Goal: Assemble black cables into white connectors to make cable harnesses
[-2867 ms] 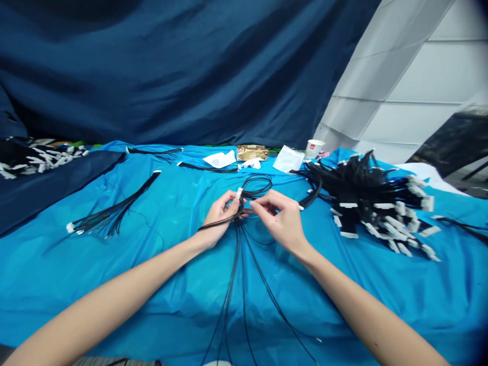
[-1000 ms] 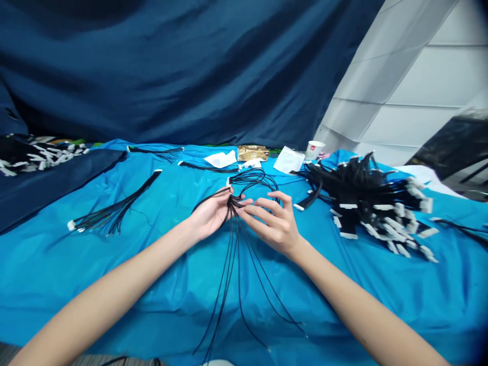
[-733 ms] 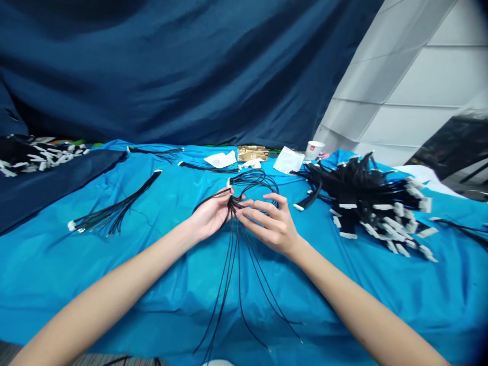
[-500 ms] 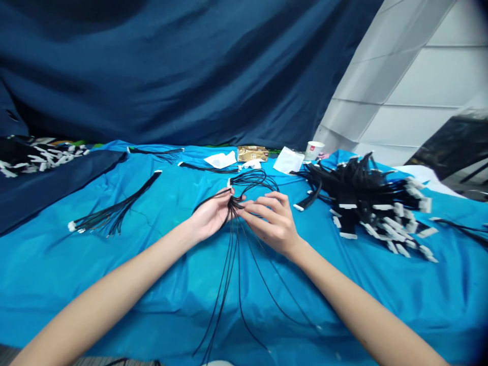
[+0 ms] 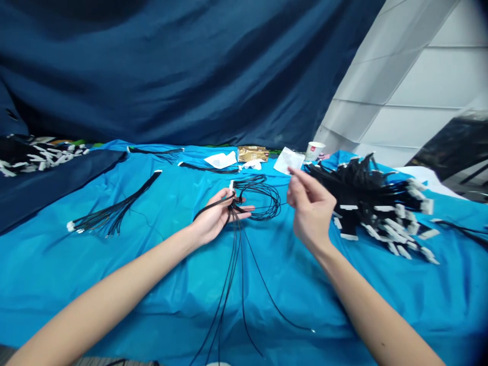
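My left hand [image 5: 219, 216] is closed on a bundle of thin black wires, a wire harness [image 5: 267, 201] with a white connector [image 5: 232, 185] standing up above the thumb. Some wires curve in loops to the right of the fingers. Others hang loose over the blue cloth toward me, one ending in a small pale tip. Off to the right, my right hand [image 5: 312, 208] is raised in a pinch. A single black wire [image 5: 263, 207] runs from the bundle to this hand, and its held end is hidden by the fingers.
Blue cloth [image 5: 125, 284] covers the table. On the right lies a heap of black harnesses with white connectors [image 5: 366, 193]; another pile [image 5: 41, 155] is at far left. A fanned-out harness [image 5: 118, 206] lies at left. Behind are a gold packet [image 5: 252, 153], white papers [image 5: 221, 159] and a paper cup [image 5: 314, 150].
My right hand has moved away from the bundle, right and upward, drawing one wire out sideways. My left hand stays in nearly the same place, still holding the harness.
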Motion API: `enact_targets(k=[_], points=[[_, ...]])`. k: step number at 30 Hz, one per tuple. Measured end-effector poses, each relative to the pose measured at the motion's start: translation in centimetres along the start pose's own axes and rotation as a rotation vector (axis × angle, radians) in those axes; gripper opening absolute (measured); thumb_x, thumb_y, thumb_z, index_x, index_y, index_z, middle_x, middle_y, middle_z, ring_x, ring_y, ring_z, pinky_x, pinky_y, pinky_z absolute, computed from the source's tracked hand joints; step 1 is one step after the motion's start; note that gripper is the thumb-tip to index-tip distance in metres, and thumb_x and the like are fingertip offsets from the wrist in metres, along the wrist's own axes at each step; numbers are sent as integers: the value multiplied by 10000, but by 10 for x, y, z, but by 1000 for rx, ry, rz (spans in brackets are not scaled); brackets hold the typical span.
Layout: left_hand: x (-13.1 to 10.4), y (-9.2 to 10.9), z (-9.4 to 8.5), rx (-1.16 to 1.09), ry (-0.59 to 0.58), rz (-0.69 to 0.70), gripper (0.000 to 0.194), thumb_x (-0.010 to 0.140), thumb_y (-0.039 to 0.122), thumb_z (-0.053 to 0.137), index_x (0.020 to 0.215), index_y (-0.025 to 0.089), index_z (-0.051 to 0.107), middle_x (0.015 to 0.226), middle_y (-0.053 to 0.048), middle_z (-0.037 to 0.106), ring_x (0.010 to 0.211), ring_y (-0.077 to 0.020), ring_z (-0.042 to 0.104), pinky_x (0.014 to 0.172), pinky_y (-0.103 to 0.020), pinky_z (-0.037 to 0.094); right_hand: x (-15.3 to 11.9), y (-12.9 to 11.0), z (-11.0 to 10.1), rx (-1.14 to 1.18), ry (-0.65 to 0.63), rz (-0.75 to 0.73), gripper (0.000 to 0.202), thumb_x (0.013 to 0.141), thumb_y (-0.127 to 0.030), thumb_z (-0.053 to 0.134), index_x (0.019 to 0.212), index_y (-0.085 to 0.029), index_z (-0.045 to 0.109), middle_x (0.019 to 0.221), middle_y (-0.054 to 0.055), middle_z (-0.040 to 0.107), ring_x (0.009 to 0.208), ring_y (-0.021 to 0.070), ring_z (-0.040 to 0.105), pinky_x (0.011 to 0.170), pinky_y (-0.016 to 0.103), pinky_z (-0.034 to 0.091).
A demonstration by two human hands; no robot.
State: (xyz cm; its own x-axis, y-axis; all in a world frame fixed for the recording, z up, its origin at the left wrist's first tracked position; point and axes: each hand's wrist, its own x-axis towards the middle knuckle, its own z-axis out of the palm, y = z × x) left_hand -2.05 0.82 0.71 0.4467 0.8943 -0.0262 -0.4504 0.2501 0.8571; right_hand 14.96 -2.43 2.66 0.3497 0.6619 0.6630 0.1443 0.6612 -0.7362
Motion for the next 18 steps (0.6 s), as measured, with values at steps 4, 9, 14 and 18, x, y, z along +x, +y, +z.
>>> enact_targets(k=[4, 9, 14, 18], points=[[-4, 3, 4, 57, -41, 23, 34, 817, 158, 471, 823, 167, 438, 879, -34, 589, 820, -205, 658, 797, -397, 506, -12, 0, 4, -473, -167, -478, 79, 745, -156, 624, 786, -197, 677, 593, -14, 524, 539, 88, 424, 521, 250, 340], [-6, 6, 7, 81, -41, 27, 50, 814, 162, 477, 806, 165, 428, 872, -28, 582, 809, -196, 658, 782, -391, 513, -15, 3, 6, -602, -212, -621, 61, 762, -136, 605, 790, -158, 654, 584, -4, 537, 534, 93, 422, 528, 256, 334], [-6, 5, 6, 63, -51, 39, 55, 811, 166, 485, 801, 165, 431, 876, -30, 584, 817, -199, 657, 809, -414, 500, -14, 3, 5, -606, -205, -640, 66, 760, -124, 601, 794, -159, 646, 580, -2, 534, 531, 100, 425, 526, 259, 337], [-6, 5, 5, 54, -64, 43, 53, 808, 173, 492, 803, 164, 440, 883, -33, 584, 821, -200, 656, 818, -422, 494, -15, 3, 5, -617, -205, -628, 73, 776, -146, 583, 799, -183, 642, 580, -5, 533, 533, 104, 428, 526, 260, 337]])
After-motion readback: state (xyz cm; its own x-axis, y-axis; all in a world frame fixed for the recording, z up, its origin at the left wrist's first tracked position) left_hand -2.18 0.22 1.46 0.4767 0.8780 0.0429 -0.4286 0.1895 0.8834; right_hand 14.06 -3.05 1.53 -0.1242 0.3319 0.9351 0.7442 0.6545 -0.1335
